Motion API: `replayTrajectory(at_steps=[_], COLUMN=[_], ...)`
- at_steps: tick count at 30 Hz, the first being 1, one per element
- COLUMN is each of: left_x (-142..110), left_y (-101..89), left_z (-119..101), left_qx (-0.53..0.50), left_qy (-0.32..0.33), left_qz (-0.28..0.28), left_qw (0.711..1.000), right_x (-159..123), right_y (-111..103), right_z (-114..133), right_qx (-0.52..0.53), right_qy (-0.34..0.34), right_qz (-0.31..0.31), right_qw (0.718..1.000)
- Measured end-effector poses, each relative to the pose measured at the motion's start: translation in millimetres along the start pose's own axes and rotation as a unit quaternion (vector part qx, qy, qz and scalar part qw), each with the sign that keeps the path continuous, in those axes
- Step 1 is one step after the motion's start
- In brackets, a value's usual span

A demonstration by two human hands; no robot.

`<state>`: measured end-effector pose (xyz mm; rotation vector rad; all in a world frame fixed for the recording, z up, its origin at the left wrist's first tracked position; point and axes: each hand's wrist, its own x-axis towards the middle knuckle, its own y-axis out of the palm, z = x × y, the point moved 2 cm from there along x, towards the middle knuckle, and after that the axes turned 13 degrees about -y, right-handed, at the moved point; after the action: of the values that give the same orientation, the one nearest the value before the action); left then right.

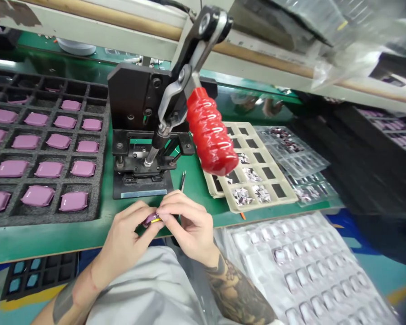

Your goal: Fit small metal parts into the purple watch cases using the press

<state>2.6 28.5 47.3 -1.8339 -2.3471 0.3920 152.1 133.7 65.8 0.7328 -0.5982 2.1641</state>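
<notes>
Between my two hands, just in front of the press, is a small purple casing [150,218] with a yellow strip along its edge. My left hand [130,232] grips it at its left end between thumb and fingers. My right hand [189,221] pinches at the right end, and its fingertips hide that part. Behind the hands stands a black toggle press [145,164] with a red ribbed handle [212,133]. Tweezers [183,180] lie on the green bench right behind my right hand.
On the left, a black foam tray [101,180] holds rows of purple casings. Cream trays [219,198] with small pieces stand right of the press, with clear blister trays [311,167] beyond. A large clear tray of frames [311,266] sits low on the right. A rail [122,34] crosses above.
</notes>
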Motion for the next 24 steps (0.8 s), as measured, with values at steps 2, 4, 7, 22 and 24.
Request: replayTrajectory(at_steps=[2,4,7,22,24], left_x=[0,0,0,-15,-17], left_y=[0.4,-0.1,-2.5,-5.3,-4.4], left_z=[1,2,6,3,4], left_qx=[0.000,-0.009,-0.033,-0.093,-0.080], left_qy=[-0.004,-0.011,-0.030,-0.080,-0.074], left_qz=[0.001,-0.003,-0.013,-0.174,-0.196], left_qw=[1.000,1.000,0.999,0.977,0.974], right_x=[-1,-1,-5,-58,-87], right_y=[-1,-2,-3,-41,-82], right_z=[-1,-1,-2,14,24], right_qx=[-0.014,-0.028,-0.050,-0.312,-0.405], right_qy=[-0.006,-0.012,-0.018,-0.062,0.042], right_qz=[0.011,0.045,0.124,0.051,-0.009], right_qw=[1.000,0.999,0.991,0.947,0.913])
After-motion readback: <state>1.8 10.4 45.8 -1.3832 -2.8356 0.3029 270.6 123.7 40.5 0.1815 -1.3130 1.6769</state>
